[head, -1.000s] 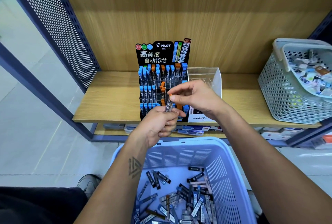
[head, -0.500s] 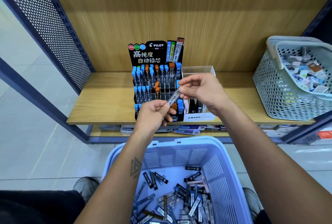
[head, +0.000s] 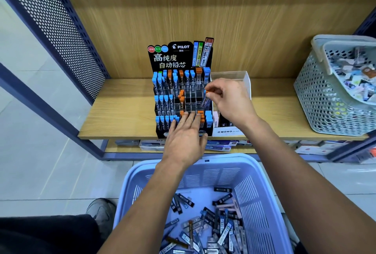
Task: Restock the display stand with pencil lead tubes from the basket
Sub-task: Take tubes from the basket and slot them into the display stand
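Blue basket (head: 262, 188) under both forearms holds many loose tubes, so plenty left. Display stand (head: 181, 99) ahead of hands partly filled, middle-right slots empty. Left hand (head: 186, 133) flat, fingers straight, against stand's bottom row. Right hand (head: 230, 99) pinches orange-capped tube (head: 206, 99) beside stand's right columns, not yet slotted.

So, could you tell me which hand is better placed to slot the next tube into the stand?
The right hand: it already pinches an orange-capped tube over the display stand. The left hand rests flat, holding nothing.

"PILOT" on display stand (head: 180, 54)
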The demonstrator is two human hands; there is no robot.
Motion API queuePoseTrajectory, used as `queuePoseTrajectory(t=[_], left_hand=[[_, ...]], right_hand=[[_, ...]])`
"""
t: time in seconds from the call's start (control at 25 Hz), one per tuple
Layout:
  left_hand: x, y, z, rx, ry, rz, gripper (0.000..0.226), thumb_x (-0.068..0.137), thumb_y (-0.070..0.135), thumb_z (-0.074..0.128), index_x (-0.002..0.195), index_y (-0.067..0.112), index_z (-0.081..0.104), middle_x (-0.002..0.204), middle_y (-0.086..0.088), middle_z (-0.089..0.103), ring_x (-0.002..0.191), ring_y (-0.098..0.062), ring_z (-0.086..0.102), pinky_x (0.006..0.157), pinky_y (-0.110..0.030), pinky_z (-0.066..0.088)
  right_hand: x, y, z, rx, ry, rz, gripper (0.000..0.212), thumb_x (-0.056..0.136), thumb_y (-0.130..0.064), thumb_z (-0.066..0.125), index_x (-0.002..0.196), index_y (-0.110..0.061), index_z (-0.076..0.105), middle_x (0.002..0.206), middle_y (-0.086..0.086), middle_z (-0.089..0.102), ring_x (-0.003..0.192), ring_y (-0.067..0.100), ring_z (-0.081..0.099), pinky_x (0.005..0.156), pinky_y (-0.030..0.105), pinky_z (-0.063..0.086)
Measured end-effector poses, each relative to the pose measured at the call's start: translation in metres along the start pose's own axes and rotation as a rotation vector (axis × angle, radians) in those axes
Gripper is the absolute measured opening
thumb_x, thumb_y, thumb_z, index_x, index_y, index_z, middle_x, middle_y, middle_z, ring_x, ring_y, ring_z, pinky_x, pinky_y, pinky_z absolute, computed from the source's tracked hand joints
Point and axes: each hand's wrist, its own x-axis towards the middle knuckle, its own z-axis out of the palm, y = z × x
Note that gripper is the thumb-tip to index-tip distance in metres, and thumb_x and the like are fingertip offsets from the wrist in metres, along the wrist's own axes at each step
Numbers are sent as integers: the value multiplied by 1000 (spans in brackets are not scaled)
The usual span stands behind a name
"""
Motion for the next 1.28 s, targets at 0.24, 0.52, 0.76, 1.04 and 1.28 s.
queuePoseTrajectory(t=[0.24, 0.52, 0.76, 1.04, 1.28], left_hand=[[0, -1, -4, -36, 6, -1, 63, 106, 41, 36, 162, 19, 16, 170, 2, 12, 156, -13, 1, 126, -41, 0], [3, -2, -6, -44, 7, -7, 62, 105, 34, 41, 161, 21, 21, 169, 2, 16, 156, -14, 3, 127, -44, 2], [1, -2, -6, -47, 9, -8, 65, 102, 29, 43, 162, 19, 19, 169, 1, 15, 157, -14, 3, 127, -43, 1], [1, -1, -8, -42, 7, -7, 66, 102, 28, 45, 162, 19, 19, 169, 0, 15, 157, -15, 3, 126, -43, -1], [1, 0, -10, -33, 3, -7, 67, 101, 27, 46, 162, 19, 19, 169, 0, 15, 157, -15, 3, 126, -43, -1]], right_hand=[[5, -1, 0, 61, 25, 22, 15, 89, -11, 74, 104, -13, 77, 93, -1, 75, 81, 8, 63, 84, 26, 54], [5, -1, 8, -38, 0, -51, 16, 90, -13, 74, 106, -14, 77, 100, 0, 75, 89, 14, 66, 86, 37, 56], [2, 1, 14, -100, -37, -93, 16, 90, -12, 73, 105, -13, 77, 101, 2, 76, 91, 20, 69, 85, 37, 56], [-4, 4, 33, -255, -142, -163, 22, 95, -7, 62, 113, -9, 75, 107, 7, 73, 100, 28, 68, 88, 43, 56], [-3, 4, 29, -301, -138, -176, 25, 94, -3, 60, 114, -10, 74, 107, 7, 72, 96, 29, 69, 84, 43, 57]])
